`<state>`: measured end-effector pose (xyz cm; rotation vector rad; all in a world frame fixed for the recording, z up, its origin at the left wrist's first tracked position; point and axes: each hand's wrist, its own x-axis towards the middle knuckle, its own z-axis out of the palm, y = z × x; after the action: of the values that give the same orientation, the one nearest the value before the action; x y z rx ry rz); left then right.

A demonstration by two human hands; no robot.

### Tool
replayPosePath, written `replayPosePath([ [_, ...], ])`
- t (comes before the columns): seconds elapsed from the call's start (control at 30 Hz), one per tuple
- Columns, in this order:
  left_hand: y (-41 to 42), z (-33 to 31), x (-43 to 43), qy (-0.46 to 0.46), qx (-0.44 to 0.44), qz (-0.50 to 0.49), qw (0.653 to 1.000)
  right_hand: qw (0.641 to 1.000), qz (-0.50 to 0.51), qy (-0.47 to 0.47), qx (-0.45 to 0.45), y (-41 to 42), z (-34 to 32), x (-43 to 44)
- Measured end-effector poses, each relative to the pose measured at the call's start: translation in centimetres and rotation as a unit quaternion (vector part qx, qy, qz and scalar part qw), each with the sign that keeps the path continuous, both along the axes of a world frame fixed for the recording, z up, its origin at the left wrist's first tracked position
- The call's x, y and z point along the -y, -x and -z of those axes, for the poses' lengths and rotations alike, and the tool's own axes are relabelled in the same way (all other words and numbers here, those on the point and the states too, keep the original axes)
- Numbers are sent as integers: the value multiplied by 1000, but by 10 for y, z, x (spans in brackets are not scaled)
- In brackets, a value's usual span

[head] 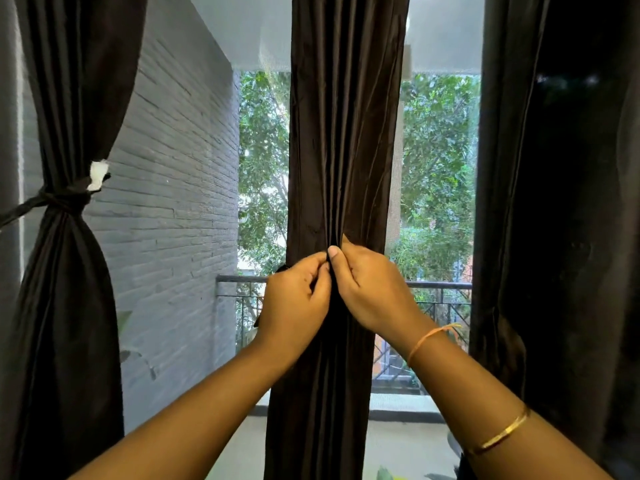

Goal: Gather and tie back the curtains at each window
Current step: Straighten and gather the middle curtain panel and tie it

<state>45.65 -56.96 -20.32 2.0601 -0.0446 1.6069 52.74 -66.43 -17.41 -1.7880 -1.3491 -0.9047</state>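
Outside, balcony railing (440, 285) and trees (436, 150); left of middle curtain (346, 133), left curtain (65, 271) already tied; middle curtain gathered, pinched by left hand (294, 299) and right hand (370, 289), not yet tied; right of it, right curtain (554, 237) loose.

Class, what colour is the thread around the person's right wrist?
Orange thread, clearest in the head view.

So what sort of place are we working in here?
Probably an upstairs room in a home, opening onto a balcony: long dark curtains at the window, a metal railing outside, treetops beyond.
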Motion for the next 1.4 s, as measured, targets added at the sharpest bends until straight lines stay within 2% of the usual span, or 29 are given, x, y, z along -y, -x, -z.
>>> replayPosePath([
  [0.27, 0, -4, -2, 55, -27, 76, 995, 999, 45, -15, 20, -2, -6, 1],
  [0.47, -1, 1, -6, 44, -11, 10, 999, 998, 58, -22, 2, 3, -6, 2],
  [0.57, -1, 2, -3, 27, -11, -12, 1000, 999, 44, -9, 3, 5, -7, 2],
  [0.8, 1, 5, 2, 11, -17, 19, 1000, 1000, -14, 8, -9, 4, -5, 2],
  [0.97, 2, 6, 2, 30, 7, 34, 999, 998, -50, 9, -42, 0, -3, 4],
  [1.17, 0, 4, 1, 90, 16, 85, 992, 998, -47, -8, -38, -1, -1, 2],
  [1.27, 0, 6, -2, 103, 34, 73, 991, 997, -60, -1, -49, 0, 0, 4],
  [1.33, -1, 8, -5, 103, 48, 55, 992, 999, -26, 0, -37, -3, 1, 4],
  [1.4, -2, 10, -9, 78, 55, 21, 995, 996, 88, -2, 9, -6, 1, 2],
])
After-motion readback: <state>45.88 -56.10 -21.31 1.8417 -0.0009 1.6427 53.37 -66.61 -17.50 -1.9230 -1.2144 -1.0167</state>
